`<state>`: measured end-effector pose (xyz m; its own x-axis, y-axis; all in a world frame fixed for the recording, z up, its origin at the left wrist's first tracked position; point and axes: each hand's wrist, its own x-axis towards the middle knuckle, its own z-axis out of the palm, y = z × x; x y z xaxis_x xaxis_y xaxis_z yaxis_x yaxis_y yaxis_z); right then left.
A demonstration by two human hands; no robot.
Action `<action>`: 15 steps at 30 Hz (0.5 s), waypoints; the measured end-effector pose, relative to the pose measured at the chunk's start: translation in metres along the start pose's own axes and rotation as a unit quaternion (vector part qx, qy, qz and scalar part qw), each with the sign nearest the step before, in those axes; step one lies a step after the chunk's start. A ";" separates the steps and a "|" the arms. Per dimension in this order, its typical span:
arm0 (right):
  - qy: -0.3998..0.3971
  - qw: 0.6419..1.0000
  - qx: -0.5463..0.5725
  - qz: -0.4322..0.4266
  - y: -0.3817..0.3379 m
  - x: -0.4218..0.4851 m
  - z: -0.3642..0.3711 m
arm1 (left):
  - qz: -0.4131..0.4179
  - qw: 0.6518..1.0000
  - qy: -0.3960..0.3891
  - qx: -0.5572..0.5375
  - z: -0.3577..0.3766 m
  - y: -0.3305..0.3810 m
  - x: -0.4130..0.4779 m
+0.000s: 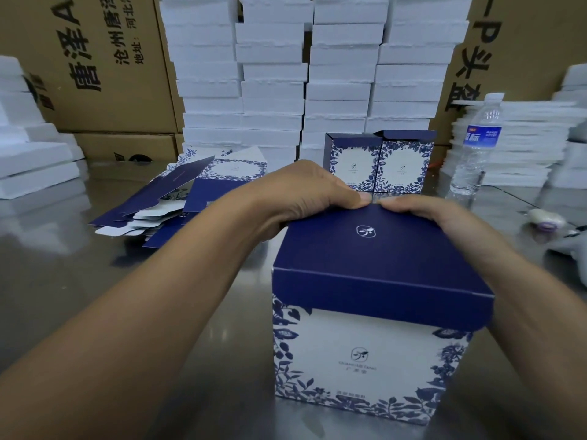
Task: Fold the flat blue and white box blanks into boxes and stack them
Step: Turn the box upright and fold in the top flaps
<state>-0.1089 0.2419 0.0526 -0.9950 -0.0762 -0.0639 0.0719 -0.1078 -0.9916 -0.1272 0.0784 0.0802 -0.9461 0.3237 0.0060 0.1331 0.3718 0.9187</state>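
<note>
1. Now, in the head view, one box [365,354] stands upright on the shiny table [63,281], near the person and a bit to the right. It is white with blue leaves, and its dark blue lid [374,249] is folded down on top.
2. The left hand [311,192] and the right hand [444,217] both hold the far edge of the lid. The thumbs press down on it and almost meet in the middle. The other fingers curl over the far side, where I cannot see them.
3. The lid's front flap hangs down outside the near wall. I think it is not yet tucked in.
4. The box is thin card and hollow, so it should be very light. It looks stiff along the folds, but the walls would dent if squeezed hard. The print looks smooth, so it may be a bit slippery. It is best to hold it by the edges and corners, one hand on each side.
5. On the far left lies a messy pile of flat blanks [190,192]. Two finished boxes [379,163] stand side by side just behind the hands, with their top flaps up.
6. A water bottle [476,144] stands on the far right. White foam blocks [273,74] are stacked high at the back, between brown cartons [104,58].
</note>
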 end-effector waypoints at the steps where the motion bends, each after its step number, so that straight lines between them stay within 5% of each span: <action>1: 0.013 1.000 -0.009 0.010 -0.001 -0.001 0.001 | 0.000 1.000 0.002 -0.009 -0.002 -0.002 -0.001; 15: 0.071 0.997 -0.016 0.021 -0.005 -0.009 0.008 | 0.023 0.994 0.020 -0.104 -0.007 -0.019 -0.013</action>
<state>-0.0998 0.2351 0.0587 -0.9909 0.0615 -0.1195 0.1148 -0.0757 -0.9905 -0.1198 0.0612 0.0659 -0.9520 0.2999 0.0607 0.1154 0.1679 0.9790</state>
